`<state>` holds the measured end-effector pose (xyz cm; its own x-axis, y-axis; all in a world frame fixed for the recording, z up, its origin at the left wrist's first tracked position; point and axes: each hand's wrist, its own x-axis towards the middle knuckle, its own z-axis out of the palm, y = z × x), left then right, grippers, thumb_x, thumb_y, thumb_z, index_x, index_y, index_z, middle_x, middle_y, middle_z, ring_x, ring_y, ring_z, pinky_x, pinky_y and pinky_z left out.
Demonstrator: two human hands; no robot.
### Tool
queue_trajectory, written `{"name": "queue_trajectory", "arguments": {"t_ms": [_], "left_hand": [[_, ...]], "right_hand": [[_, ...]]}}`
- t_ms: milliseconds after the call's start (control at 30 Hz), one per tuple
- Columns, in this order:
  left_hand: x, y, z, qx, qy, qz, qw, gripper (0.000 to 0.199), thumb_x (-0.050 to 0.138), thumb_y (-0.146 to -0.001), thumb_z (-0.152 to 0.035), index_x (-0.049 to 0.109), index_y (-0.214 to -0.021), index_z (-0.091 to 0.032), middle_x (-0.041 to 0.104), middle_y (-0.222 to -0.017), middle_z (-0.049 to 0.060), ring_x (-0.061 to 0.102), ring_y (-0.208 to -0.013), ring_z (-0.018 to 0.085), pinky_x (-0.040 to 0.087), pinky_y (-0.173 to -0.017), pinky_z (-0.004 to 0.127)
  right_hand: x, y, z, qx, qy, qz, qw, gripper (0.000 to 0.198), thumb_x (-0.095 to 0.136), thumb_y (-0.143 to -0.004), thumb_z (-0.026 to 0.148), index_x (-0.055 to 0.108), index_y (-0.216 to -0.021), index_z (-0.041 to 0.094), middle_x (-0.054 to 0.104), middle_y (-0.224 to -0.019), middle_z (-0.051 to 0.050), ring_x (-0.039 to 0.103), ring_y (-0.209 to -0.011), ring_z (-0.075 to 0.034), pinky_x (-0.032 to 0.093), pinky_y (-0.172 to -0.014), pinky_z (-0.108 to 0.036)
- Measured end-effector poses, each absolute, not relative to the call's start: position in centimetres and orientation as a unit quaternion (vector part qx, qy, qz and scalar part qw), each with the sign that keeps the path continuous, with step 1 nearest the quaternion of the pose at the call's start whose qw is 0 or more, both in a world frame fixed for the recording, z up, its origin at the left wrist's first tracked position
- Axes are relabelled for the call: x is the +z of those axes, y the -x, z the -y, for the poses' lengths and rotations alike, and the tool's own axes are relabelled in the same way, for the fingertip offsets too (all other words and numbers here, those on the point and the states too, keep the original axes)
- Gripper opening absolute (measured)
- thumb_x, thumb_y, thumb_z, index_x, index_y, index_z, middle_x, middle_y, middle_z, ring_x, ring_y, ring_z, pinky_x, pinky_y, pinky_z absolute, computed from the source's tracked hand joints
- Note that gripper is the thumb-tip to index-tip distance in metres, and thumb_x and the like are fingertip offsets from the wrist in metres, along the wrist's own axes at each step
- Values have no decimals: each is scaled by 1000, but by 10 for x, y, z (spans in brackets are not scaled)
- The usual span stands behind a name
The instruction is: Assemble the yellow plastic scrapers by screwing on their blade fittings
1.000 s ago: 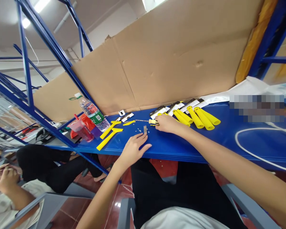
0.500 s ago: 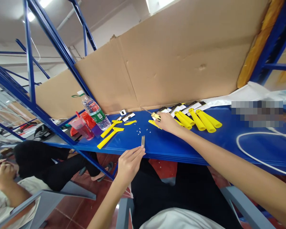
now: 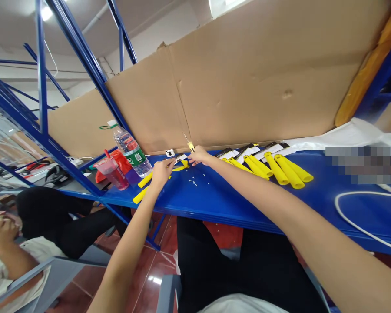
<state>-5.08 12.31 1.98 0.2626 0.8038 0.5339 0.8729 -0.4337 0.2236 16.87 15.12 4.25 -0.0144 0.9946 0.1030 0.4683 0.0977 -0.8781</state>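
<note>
Far across the table [image 3: 182, 201], the left hand [image 3: 162, 172] (I can't tell what it holds) has joined the right hand [image 3: 201, 155], which holds the screwdriver [image 3: 190, 145], by a yellow piece [image 3: 184, 165], so both work there.

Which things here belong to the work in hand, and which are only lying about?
Likely belonging:
- screwdriver in the right hand
- yellow piece beside that hand
- small loose bits
- yellow tubes

Seemingly just lying about:
- bottle
- cup
- white cable

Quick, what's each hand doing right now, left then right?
Left hand: fingers beside a small yellow piece; whether they grip anything cannot be told.
Right hand: closed, holding a screwdriver, shaft pointing up.
</note>
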Motion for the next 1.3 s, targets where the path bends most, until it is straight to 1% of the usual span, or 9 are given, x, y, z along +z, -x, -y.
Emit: {"name": "queue_trajectory", "arguments": {"t_ms": [167,300,467,633,767,867,1000,1167,1300], "left_hand": [[10,57,-138,-236,820,521,11,34,67,-110,-37,87,-134,-25,88,-126,13,83,-118,33,60,-109,39],[2,38,-135,-255,814,521,-36,40,65,-110,-38,83,-141,-21,82,-142,16,75,-136,38,54,-120,47],[4,-42,-150,-252,847,454,-114,45,73,-105,-45,80,-142,-21,85,-136,13,80,-122,30,59,-109,39],[10,-105,-180,-217,851,445,-177,40,101,-71,-49,83,-92,-19,85,-94,9,78,-86,28,59,-82,35],[7,-107,-186,-244,836,440,-219,47,104,-63,-47,76,-89,-19,77,-82,2,68,-73,19,51,-69,30],[2,-99,-183,-286,820,432,-243,55,105,-63,-51,72,-94,-19,69,-75,-3,60,-68,15,46,-66,27],[0,-95,-178,-342,796,420,-269,52,105,-63,-52,71,-86,-19,66,-71,-3,58,-69,16,46,-68,28],[9,-99,-171,-449,749,375,-311,42,93,-81,-58,77,-85,-19,78,-96,7,68,-97,24,55,-87,33],[15,-108,-157,-497,711,295,-400,50,87,-84,-67,81,-96,-19,79,-112,8,69,-111,26,59,-99,37]], "right_hand": [[48,-214,-153,228,611,676,344,16,81,-99,22,69,-91,16,74,-79,-13,77,-70,-27,55,-63,-32],[48,-282,-124,109,639,705,289,20,79,-103,31,76,-100,12,82,-109,-27,79,-110,-39,53,-81,-35],[31,-331,-74,36,663,718,208,39,84,-99,49,78,-109,12,83,-122,-26,78,-118,-40,51,-85,-36],[23,-333,-52,24,670,722,170,39,89,-93,51,78,-110,18,86,-118,-19,81,-114,-36,52,-80,-34],[23,-320,-45,24,666,726,168,41,88,-93,47,77,-118,16,83,-128,-24,79,-120,-40,56,-88,-38],[18,-309,-41,33,655,733,177,41,89,-92,39,77,-123,16,81,-134,-25,78,-125,-42,56,-95,-41],[11,-304,-42,50,658,717,224,31,81,-93,22,76,-123,13,80,-133,-27,78,-123,-41,56,-94,-40],[12,-312,-48,57,649,674,349,22,75,-102,25,74,-121,13,82,-124,-22,78,-119,-35,56,-99,-38],[10,-312,-51,32,608,651,453,21,78,-101,25,72,-118,15,79,-129,-20,75,-124,-35,54,-110,-44]]}}
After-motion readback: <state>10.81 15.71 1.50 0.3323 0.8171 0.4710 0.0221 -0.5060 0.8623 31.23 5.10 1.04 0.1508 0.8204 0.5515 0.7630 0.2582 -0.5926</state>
